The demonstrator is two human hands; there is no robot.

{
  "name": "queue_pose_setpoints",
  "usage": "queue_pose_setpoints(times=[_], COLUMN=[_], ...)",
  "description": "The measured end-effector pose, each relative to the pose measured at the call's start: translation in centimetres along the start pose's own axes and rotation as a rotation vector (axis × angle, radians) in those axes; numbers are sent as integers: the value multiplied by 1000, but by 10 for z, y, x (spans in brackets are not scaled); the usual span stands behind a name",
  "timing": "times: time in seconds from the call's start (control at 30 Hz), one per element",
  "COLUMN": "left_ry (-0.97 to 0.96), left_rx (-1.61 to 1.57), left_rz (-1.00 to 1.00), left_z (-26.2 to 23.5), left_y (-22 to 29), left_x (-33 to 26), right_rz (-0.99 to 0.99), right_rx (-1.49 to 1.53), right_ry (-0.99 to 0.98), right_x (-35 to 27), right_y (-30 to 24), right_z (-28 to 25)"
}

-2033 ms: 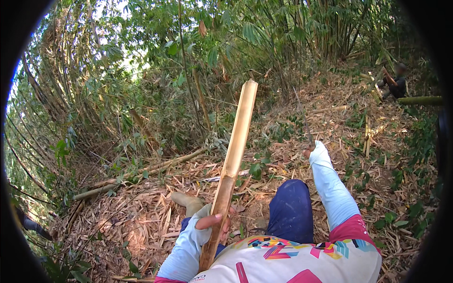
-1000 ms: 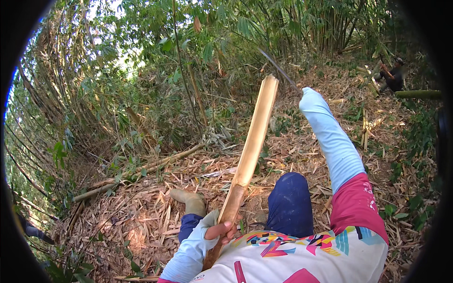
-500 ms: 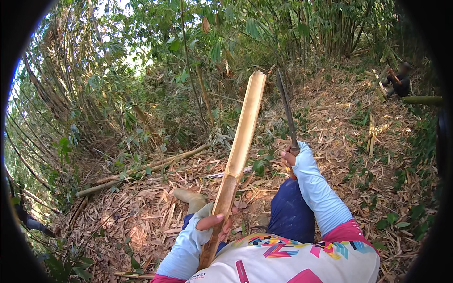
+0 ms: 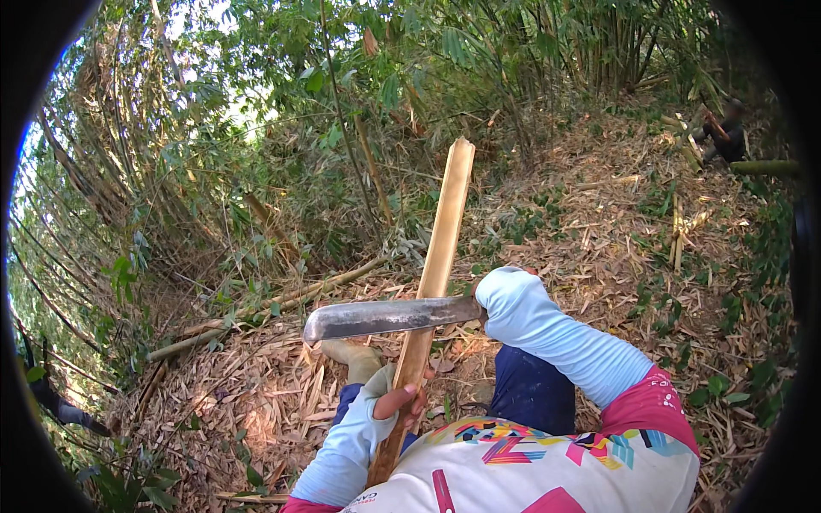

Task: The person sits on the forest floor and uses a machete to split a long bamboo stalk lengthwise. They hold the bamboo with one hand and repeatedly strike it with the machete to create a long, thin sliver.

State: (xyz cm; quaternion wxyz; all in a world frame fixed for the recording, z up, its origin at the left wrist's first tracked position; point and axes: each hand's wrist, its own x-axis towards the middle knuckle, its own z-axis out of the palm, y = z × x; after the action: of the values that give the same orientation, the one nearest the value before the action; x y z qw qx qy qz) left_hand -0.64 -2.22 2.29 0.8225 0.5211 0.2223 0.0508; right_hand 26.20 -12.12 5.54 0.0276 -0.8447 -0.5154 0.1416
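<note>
machete (image 4: 389, 318) swung leftward, right hand (image 4: 499, 291) clenching it, left hand (image 4: 395, 402) gripping bamboo strip (image 4: 445, 235)

The split bamboo length (image 4: 445, 227) is long, narrow and straight, its upper stretch pale tan and its lower stretch browner, with an uneven upper end; it stands out at a slant, leaning rightward toward the top, its lower part gripped in the left hand (image 4: 396, 399). The machete (image 4: 385, 317) has a broad, dull grey blade with darker, worn patches and a blunt, rounded tip pointing left, and it extends nearly level from the right hand (image 4: 501, 288), which hides its handle. Its blade crosses in front of the bamboo above the left hand, though whether the two touch cannot be told.
</note>
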Motion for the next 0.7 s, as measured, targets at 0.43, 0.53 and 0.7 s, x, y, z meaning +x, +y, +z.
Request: queue_pose_setpoints(times=[0.43,0.53,0.7], left_ry=[11,10,-67], left_rx=[2,-61,-43], left_rz=[-16,-9,6], left_z=[4,2,-4], left_y=[3,4,3], left_x=[1,-9,-21], right_rz=[86,233,720], right_rx=[-5,263,162], right_ry=[423,575,672], right_x=[27,45,89], right_y=[50,91,255], right_z=[-74,-88,-58])
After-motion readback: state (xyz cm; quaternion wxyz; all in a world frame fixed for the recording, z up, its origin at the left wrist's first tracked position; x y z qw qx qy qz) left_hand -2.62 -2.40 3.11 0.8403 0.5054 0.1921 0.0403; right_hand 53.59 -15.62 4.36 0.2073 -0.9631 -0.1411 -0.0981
